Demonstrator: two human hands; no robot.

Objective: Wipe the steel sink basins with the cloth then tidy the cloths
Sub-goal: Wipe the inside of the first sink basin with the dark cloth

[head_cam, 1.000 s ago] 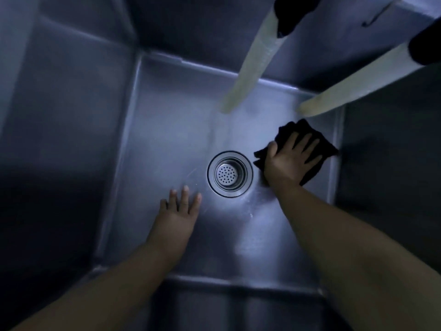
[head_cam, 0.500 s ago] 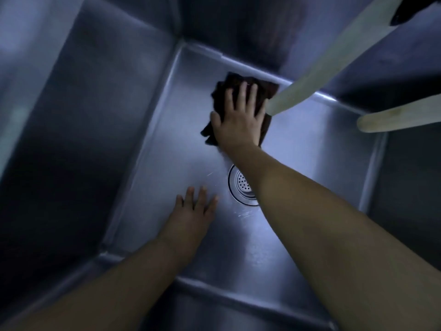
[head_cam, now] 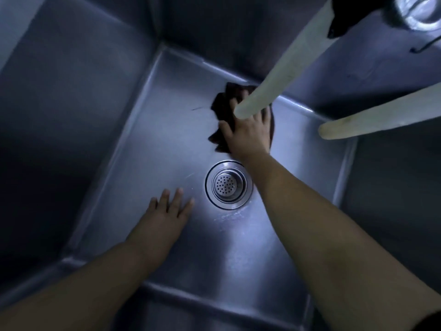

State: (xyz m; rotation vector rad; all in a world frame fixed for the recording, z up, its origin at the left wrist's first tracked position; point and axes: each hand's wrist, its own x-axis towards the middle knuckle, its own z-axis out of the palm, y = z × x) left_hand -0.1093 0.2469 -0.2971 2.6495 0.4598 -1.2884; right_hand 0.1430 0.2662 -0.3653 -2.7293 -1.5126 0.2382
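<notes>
I look down into a deep steel sink basin (head_cam: 167,130). A dark cloth (head_cam: 220,108) lies bunched on the basin floor near the back wall. My right hand (head_cam: 248,132) presses flat on it with fingers spread; the fingertips are hidden behind a pale hose. My left hand (head_cam: 170,211) rests flat on the basin floor, left of the round drain strainer (head_cam: 228,185), fingers straight and holding nothing.
Two pale hoses hang into the basin from the upper right, one (head_cam: 286,65) ending over my right hand, the other (head_cam: 381,115) ending near the right wall. Steep steel walls (head_cam: 71,103) close in on all sides. A shiny round metal object (head_cam: 420,10) sits at the top right.
My right hand swept the cloth from the basin's right side to the back wall, then slightly back toward the drain. My left hand stayed planted on the floor. The view shifted.
</notes>
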